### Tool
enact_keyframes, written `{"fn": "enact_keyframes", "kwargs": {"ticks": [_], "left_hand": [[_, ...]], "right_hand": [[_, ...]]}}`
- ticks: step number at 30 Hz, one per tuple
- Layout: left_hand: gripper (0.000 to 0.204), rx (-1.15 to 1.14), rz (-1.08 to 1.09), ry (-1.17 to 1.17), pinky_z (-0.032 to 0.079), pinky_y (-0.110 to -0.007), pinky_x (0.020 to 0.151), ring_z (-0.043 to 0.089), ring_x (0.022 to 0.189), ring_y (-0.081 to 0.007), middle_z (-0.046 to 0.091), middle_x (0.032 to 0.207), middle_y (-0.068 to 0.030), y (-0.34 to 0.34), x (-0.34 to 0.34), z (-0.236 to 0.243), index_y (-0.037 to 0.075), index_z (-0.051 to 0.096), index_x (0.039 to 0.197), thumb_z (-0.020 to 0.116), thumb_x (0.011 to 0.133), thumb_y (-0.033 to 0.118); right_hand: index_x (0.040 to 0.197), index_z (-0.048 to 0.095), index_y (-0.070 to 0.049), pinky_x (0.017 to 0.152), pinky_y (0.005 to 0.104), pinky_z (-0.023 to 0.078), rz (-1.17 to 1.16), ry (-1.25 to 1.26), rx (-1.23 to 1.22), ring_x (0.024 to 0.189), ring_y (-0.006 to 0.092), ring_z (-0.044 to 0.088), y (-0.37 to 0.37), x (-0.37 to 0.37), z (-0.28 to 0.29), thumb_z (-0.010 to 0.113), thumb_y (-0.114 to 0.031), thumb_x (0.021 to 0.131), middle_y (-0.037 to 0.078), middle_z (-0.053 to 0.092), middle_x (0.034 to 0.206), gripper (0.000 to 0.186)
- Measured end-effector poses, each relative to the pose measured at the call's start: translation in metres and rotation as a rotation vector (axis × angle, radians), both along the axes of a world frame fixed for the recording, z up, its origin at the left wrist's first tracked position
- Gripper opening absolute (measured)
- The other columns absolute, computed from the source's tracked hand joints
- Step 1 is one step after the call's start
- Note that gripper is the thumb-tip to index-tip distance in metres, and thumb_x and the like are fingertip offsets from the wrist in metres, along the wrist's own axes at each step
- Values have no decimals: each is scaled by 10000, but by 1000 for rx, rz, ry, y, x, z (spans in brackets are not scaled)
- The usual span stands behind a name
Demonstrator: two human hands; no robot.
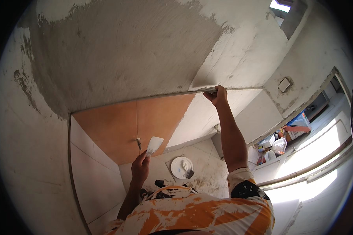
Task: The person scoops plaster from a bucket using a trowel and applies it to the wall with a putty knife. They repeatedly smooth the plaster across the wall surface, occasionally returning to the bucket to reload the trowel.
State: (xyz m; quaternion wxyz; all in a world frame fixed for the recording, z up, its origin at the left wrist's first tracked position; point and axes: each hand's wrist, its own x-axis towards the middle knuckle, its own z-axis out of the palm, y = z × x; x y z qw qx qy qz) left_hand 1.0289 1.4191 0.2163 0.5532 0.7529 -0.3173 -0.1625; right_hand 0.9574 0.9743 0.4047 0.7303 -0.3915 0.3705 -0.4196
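Nearest us, our left hand (140, 166) grips 1 white putty knife (154, 145) below the orange tiles (133, 125). Further up, our right hand (217, 95) pinches a small tool against their top edge. Beyond, grey plaster (121, 51) covers roughly half the wall; the right side is bare.

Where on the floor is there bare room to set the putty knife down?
Bare white floor tiles lie between the orange wall tiles and the round white lid. Right of the lid the floor is mortar-spattered. By the doorway, bags and buckets crowd it.
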Motion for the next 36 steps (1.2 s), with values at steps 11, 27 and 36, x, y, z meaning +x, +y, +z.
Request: {"fn": "enact_keyframes", "kwargs": {"ticks": [11,27,36], "left_hand": [[356,-11,32,142,514,-351,798,663,848,-240,692,1001,-149,0,-6,-11,63,628,1300,559,983,209],[348,-116,71,169,515,-339,740,660,792,-220,698,967,-155,4,0,-42,51,628,1285,558,965,168],[309,-100,3,274,465,-310,622,539,643,-129,576,749,-66,-4,-1,-25,36,636,1242,540,969,143]], "right_hand": [[1204,428,36,878,617,608,-17,28,-251,985,330,557,-6,42,153,433,-115,977,205,487,1121,273],[1074,490,79,792,577,637,-184,-162,-583,920,413,667,53,-28,232,471,-124,870,230,542,1056,288],[1208,444,29,789,613,604,-184,-14,66,922,455,653,-57,-17,-23,451,-174,928,253,560,1085,346]]}}
